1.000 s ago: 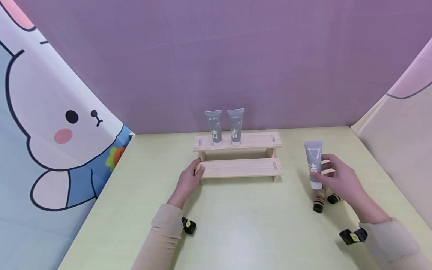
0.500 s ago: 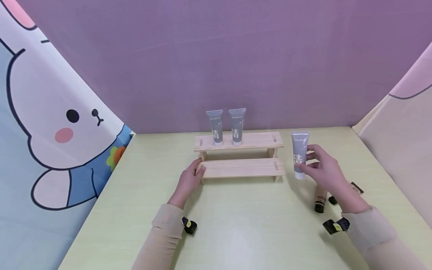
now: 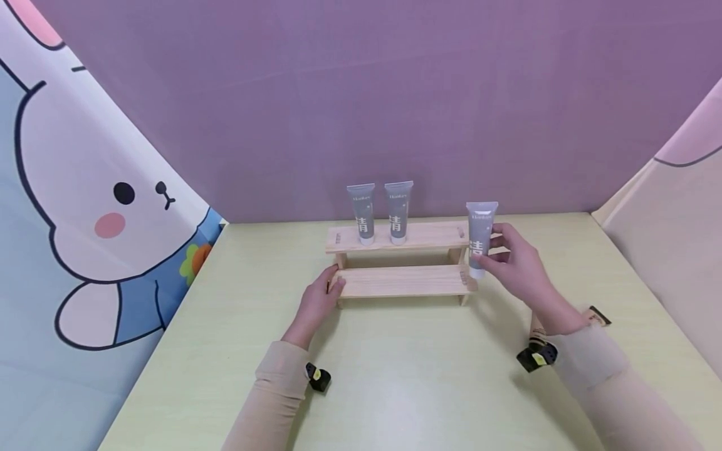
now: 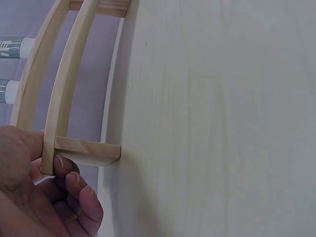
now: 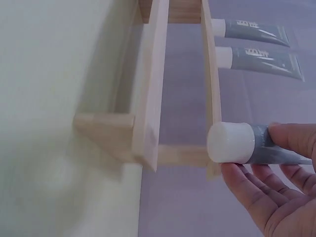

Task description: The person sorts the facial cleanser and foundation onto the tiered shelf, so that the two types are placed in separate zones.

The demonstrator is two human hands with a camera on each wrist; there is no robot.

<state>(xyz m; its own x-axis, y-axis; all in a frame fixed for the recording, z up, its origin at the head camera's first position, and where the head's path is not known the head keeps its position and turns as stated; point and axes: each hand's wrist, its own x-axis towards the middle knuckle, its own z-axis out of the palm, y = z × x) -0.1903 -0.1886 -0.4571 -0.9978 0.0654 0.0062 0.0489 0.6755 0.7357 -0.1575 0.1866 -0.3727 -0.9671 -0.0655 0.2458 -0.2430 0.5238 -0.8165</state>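
Grips wooden rack [image 3: 400, 282] with left hand [image 3: 317, 300], grey tube [image 3: 481, 230] with right hand [image 3: 520, 266], above pale counter [image 3: 395, 376], before purple cloth [image 3: 366, 94], with rabbit-print cloth [image 3: 79, 219] left of hands.

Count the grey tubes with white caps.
3. The left tube stands on the upper shelf toward its left end; the second tube stands beside it; the third tube is in the right hand. The right arm could hide others.
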